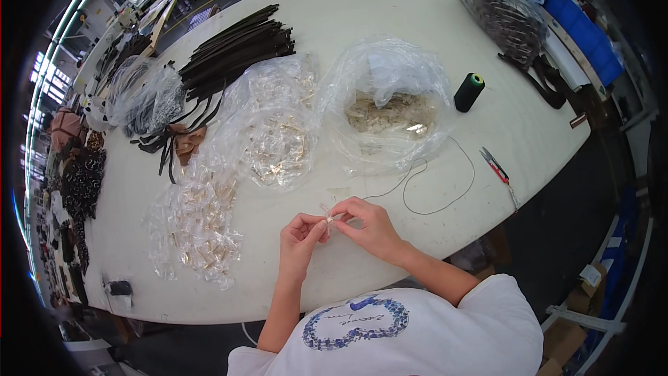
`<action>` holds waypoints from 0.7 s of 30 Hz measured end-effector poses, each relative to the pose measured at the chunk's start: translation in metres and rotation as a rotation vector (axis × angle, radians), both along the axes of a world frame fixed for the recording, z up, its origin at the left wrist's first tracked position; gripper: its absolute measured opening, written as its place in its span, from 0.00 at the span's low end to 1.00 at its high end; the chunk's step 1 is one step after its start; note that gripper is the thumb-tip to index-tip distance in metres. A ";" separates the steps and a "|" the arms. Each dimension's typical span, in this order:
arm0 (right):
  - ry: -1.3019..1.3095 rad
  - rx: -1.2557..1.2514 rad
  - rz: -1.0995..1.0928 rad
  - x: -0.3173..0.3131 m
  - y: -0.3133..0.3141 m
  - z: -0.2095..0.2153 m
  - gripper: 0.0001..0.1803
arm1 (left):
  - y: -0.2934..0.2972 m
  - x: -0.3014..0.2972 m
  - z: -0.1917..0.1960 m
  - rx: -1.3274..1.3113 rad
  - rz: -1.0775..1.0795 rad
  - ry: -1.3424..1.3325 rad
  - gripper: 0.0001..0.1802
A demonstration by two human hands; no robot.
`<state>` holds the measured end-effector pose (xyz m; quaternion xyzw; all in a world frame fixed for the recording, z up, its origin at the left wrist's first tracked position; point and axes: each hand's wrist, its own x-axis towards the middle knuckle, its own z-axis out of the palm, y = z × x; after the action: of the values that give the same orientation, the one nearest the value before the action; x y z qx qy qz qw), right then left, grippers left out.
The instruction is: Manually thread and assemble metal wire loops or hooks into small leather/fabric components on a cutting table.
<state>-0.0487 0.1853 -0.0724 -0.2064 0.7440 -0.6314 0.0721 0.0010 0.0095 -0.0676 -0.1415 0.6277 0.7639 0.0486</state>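
Close to the table's near edge, my left hand [299,240] and my right hand [369,224] meet, fingertips pinched together. Between them is a small clear plastic piece [330,218]; its exact kind is too small to make out. A dark thread [445,207] runs in a loose loop across the table from beside my right hand. Ahead of my hands lies an open clear plastic bag [334,136] full of small pale translucent pieces [390,115]. Left of my hands spreads a pile of small clear packets with gold-coloured parts [205,226].
A black thread spool [469,92] and red-handled thread snips [497,167] lie to the right. Dark strips [236,49] are stacked at the far left, near another bag of gold-coloured parts [278,146]. Blue bins [570,14] line the far right edge.
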 end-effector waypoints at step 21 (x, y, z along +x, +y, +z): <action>-0.221 -0.039 0.149 -0.002 -0.003 0.007 0.05 | -0.028 0.007 0.009 -0.047 0.086 0.016 0.06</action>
<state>-0.0504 0.1827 -0.0657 -0.1919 0.7017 -0.6575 0.1963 0.0079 -0.0182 -0.0583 -0.1633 0.6391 0.7515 0.0071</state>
